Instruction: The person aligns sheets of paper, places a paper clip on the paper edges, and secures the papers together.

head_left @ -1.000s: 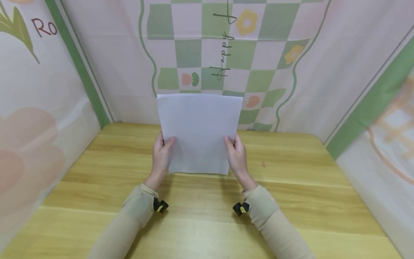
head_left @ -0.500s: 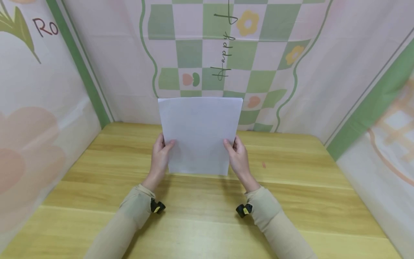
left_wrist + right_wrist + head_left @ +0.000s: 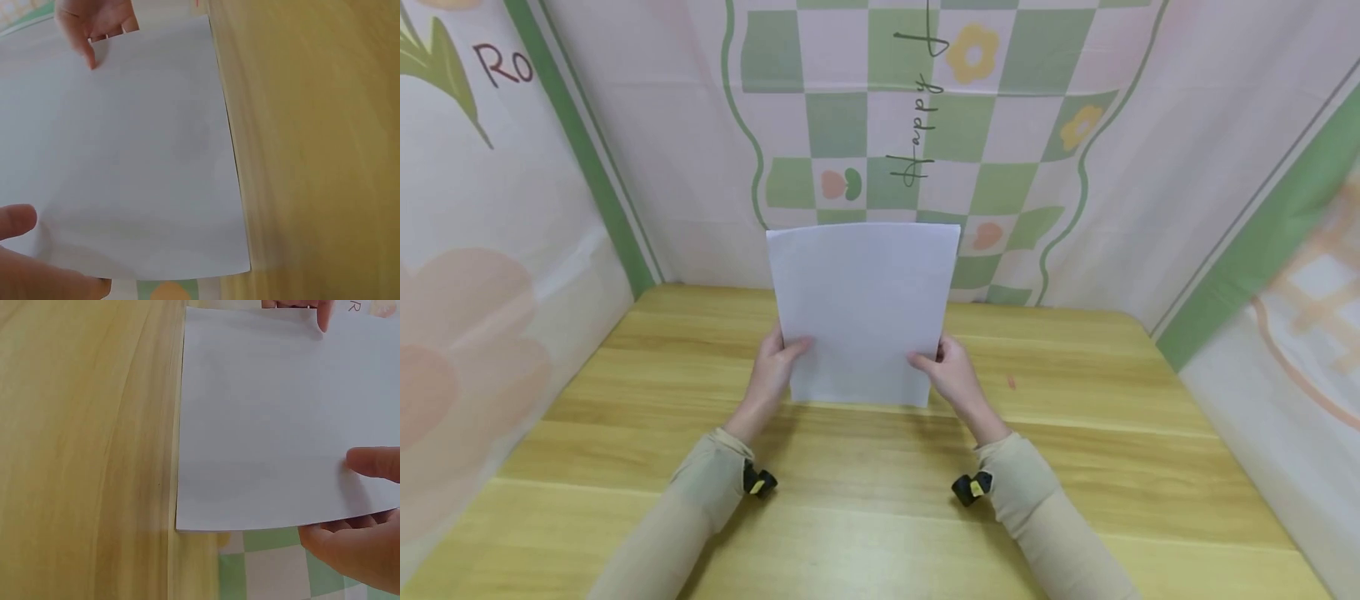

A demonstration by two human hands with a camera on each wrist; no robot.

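Blank white paper (image 3: 865, 308) stands nearly upright over the middle of the table, its lower edge at or very near the wood. Whether it is one sheet or a thin stack I cannot tell. My left hand (image 3: 767, 375) grips the left side, thumb on the front face and fingers behind. On the opposite side my right hand (image 3: 958, 379) pinches it the same way, at about the same height. In the left wrist view the left thumb (image 3: 17, 220) lies on the paper; the right wrist view shows the right thumb (image 3: 375, 464) pressing its face. The paper hides the fingertips behind it.
The wooden table (image 3: 865, 517) has a small reddish mark (image 3: 1011, 382) right of the paper. A printed cloth backdrop (image 3: 835, 125) rises behind the table, with cloth walls on both sides. Small black cameras sit at both wrists.
Both hands have slid down the paper's sides, and the thumbs reach further in over its face. The paper's top edge is slightly lower, its left corner most.
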